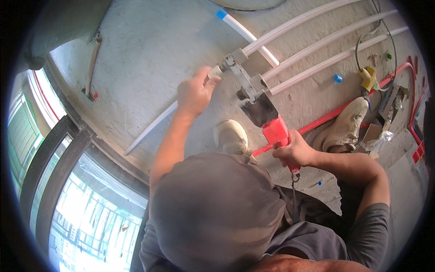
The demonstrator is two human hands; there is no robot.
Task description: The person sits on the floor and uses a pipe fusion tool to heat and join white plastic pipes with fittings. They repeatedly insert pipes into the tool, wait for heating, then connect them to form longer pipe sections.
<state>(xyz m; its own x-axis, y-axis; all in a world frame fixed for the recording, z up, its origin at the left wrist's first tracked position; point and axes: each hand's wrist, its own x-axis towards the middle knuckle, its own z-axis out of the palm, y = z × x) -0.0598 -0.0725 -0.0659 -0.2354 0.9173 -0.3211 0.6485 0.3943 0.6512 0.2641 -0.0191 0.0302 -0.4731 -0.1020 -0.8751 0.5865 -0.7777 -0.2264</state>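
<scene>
My right hand (297,149) is wrapped round the red handle of a pipe fusion welder (275,131). Its dark body and long metal plate reach up and left toward the ends of the white pipes (312,56). On the plate's far left side, my left hand (195,92) pinches a short white pipe fitting (214,72) against a die. Three striped pipes run off to the right; the upper one ends at a die across from the fitting. A strap hangs from the handle's end. My cap (213,208) covers the lower middle.
A loose white pipe with a blue end (221,14) lies under the striped ones. Another thin pipe (152,127) stretches across the floor at left. To the right are a blue cap (337,78), a yellow object (368,78) with a cable, red pipe (322,121) and a cardboard box (372,132).
</scene>
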